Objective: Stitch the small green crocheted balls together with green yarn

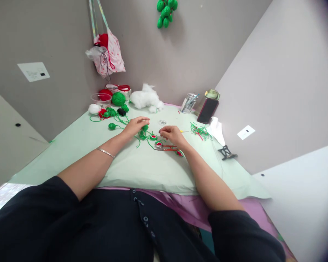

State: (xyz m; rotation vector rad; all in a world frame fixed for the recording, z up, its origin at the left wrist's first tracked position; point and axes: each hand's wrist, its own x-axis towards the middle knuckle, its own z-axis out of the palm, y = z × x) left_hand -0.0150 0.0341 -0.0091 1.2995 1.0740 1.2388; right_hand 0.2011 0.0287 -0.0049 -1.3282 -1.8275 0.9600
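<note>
1. Nearest is the person's dark shirt (106, 225), its front against the table's edge.
2. On the pale green tablecloth (142, 173), a pair of orange-handled snips (165, 149) lies with its long axis running left to right, blades pointing left. One green-and-red piece (179, 153) lies by the handle end; another (158, 144) is just beside the blades.
3. The right hand (172, 134) is the nearer one to the snips, which lie on the camera side of its fingers. Its thumb and forefinger come together; I cannot tell whether they pinch anything fine.
4. A third green-and-red piece (153, 137) sits between the hands, left of the right fingertips.
5. The left hand (136, 126) reaches in with fingers stretched rightward, a small green ball (145, 127) just under them. Whether they grip it is hidden. Loose green yarn (142, 134) lies on the hand's camera side.
6. Farther off are yarn scraps (200, 131) on the right, white stuffing (146, 98) and a clear cup (189, 103).
7. Farthest, a green bundle (166, 12) hangs on the wall.
</note>
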